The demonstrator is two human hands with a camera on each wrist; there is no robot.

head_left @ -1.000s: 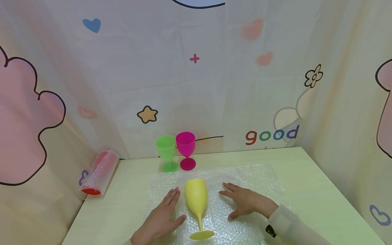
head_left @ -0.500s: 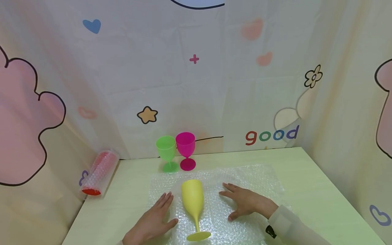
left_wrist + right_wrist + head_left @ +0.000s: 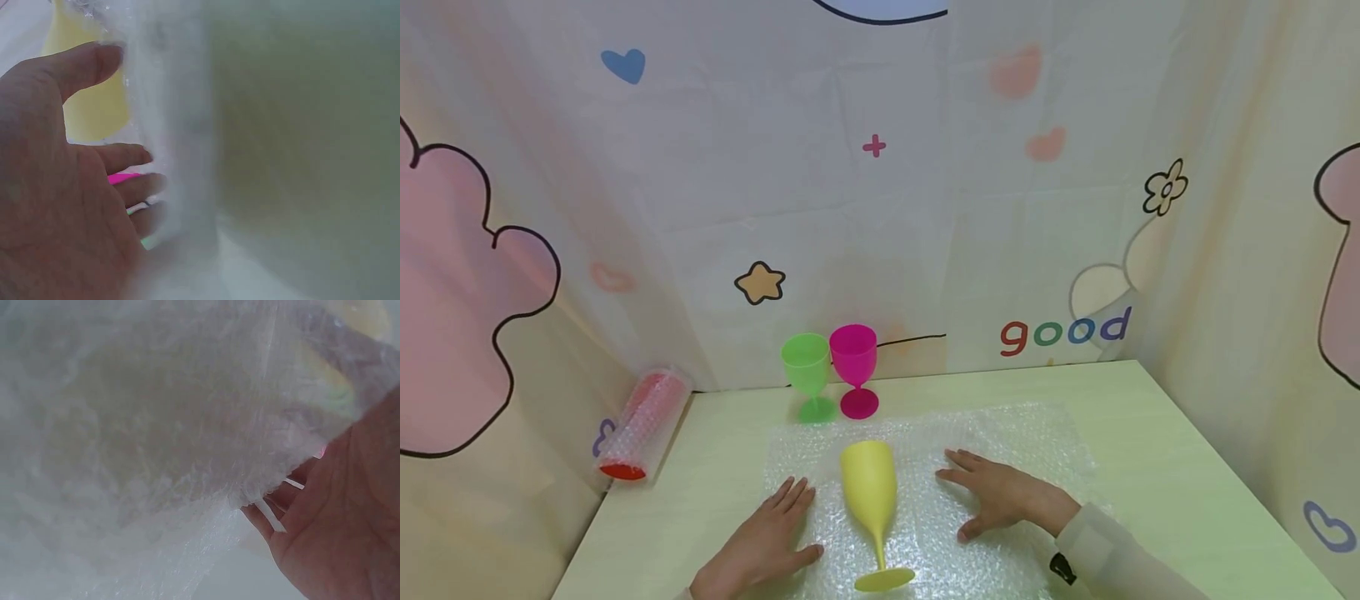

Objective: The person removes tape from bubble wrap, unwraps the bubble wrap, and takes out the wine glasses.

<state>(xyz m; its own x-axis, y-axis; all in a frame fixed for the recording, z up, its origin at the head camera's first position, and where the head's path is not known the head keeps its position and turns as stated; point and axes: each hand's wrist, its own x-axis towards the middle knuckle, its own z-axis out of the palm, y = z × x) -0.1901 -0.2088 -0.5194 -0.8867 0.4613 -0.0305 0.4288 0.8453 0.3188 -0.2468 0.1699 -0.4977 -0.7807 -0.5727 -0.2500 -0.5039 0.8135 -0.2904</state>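
A yellow goblet lies on its side on a sheet of bubble wrap, its foot towards me. My left hand rests with extended fingers at the sheet's left side, apart from the goblet. On the right part of the sheet my right hand lies with its fingers spread, holding nothing. In the left wrist view the goblet shows behind the thumb. Cloudy bubble wrap fills much of the right wrist view, next to the palm.
A green goblet and a magenta goblet stand upright side by side at the table's back edge. A red item wrapped in bubble wrap lies at the left edge. Behind the table hangs a printed curtain.
My left hand has slid left and a little towards me. The yellow goblet has shifted slightly left. My right hand has stayed in place.
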